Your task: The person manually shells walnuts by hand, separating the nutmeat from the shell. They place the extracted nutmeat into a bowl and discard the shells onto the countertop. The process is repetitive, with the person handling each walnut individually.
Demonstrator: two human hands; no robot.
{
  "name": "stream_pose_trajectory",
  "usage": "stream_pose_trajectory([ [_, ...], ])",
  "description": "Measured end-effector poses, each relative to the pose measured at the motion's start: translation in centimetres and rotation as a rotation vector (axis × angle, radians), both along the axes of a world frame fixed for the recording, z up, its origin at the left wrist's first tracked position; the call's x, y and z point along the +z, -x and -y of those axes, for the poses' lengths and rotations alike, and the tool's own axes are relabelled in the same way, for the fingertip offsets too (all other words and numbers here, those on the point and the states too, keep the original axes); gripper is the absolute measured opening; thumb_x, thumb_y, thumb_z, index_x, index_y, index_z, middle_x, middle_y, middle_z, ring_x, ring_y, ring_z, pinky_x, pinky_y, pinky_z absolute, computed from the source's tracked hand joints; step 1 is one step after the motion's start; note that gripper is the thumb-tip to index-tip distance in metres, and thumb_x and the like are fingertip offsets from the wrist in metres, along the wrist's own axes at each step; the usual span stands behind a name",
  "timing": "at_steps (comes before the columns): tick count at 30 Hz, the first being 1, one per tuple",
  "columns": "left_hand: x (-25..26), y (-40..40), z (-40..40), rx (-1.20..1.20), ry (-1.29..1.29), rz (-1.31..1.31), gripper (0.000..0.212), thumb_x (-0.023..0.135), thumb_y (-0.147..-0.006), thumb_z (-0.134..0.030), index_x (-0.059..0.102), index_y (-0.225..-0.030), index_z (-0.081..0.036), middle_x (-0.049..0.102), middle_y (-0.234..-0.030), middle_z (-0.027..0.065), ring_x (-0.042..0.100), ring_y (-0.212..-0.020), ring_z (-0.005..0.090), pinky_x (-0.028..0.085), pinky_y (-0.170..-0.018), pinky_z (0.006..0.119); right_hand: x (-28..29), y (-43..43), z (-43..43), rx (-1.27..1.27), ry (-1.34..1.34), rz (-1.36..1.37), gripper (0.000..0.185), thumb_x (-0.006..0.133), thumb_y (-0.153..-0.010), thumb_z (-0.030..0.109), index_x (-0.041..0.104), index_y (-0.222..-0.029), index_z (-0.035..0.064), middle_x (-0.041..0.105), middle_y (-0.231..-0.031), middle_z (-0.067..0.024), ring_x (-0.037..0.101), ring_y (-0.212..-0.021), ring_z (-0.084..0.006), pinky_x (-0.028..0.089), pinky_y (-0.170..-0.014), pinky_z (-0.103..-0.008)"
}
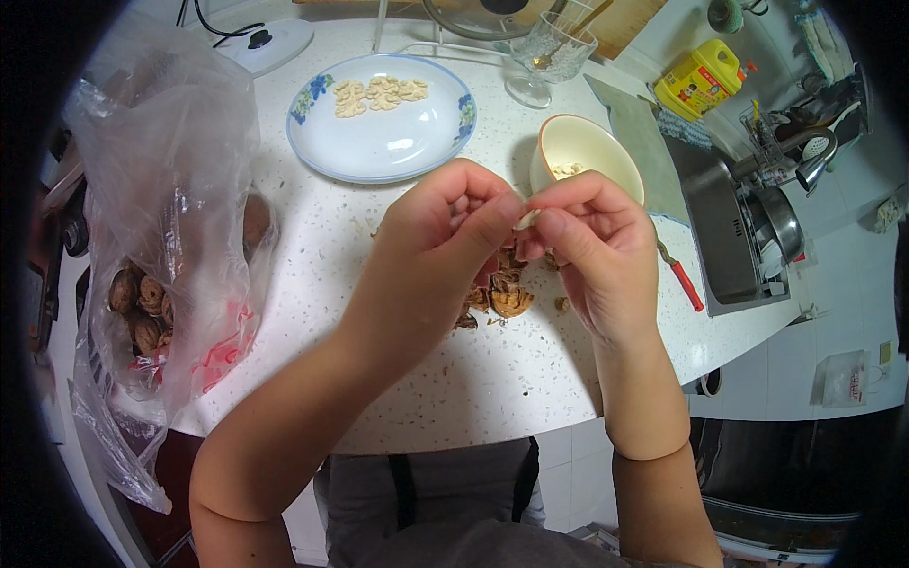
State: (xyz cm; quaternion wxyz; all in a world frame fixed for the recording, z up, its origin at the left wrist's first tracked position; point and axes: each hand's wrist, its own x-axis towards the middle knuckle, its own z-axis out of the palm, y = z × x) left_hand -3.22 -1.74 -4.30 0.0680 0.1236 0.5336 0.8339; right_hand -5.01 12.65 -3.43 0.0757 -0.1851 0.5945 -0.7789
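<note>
A small pale piece of peeled walnut kernel (527,219) is pinched between the fingertips of my left hand (447,227) and my right hand (603,248), which meet above the speckled white countertop (440,397). Cracked walnut shells (510,298) lie below, partly hidden by both hands. Behind my right hand stands a cream bowl (611,160) with an orange rim, holding small pale kernel bits (567,170). Beyond my left hand is an oval white plate (383,149) with a blue rim and floral ends. On it several pale walnut kernels (383,92) sit in a row.
At left, a clear plastic bag (177,184) holds whole walnuts (147,312). A red-handled tool (686,285) lies right of my right hand, near the steel sink (731,255). Toward the back stand a glass goblet (554,50) and a yellow detergent jug (699,79).
</note>
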Motion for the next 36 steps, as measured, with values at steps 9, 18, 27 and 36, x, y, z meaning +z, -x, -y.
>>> stream_pose_trajectory([
  [9,0.11,0.05,0.19,0.019,0.010,0.049,0.016,0.044,-0.083,-0.022,0.048,-0.081,-0.007,0.043,-0.062,-0.0019,0.039,-0.054,0.0045,0.031,-0.049,0.015,0.04,-0.05,-0.02,-0.048,-0.012,-0.025,0.011,0.053,-0.076,-0.001,0.053,-0.085,-0.0047,0.057,-0.075,-0.0082,0.055,-0.065,-0.0100,0.045,-0.061,-0.0190],
  [18,-0.04,0.22,0.21,0.023,0.039,-0.028,0.015,0.048,-0.082,-0.019,0.049,-0.086,-0.004,0.044,-0.063,-0.0022,0.039,-0.056,0.0038,0.032,-0.049,0.015,-0.08,0.26,-0.34,-0.039,-0.023,-0.081,0.012,0.053,-0.076,-0.001,0.052,-0.087,-0.0052,0.057,-0.078,-0.0092,0.055,-0.067,-0.0105,0.045,-0.062,-0.0190],
  [27,-0.10,0.43,0.68,-0.039,-0.026,0.004,0.016,0.048,-0.081,-0.013,0.050,-0.091,0.000,0.054,-0.071,0.0013,0.045,-0.059,0.0021,0.037,-0.053,0.014,0.02,0.38,-0.50,-0.005,0.038,-0.028,0.012,0.053,-0.076,0.000,0.053,-0.086,-0.0049,0.057,-0.078,-0.0095,0.055,-0.068,-0.0113,0.045,-0.064,-0.0202],
  [36,0.63,0.08,0.95,-0.111,-0.111,0.168,0.012,0.046,-0.081,-0.016,0.048,-0.084,-0.005,0.044,-0.062,-0.0023,0.036,-0.050,0.0030,0.026,-0.041,0.016,0.32,0.16,-0.42,-0.041,0.023,-0.041,0.012,0.054,-0.075,-0.001,0.054,-0.086,-0.0048,0.057,-0.073,-0.0092,0.055,-0.064,-0.0110,0.045,-0.061,-0.0195],
])
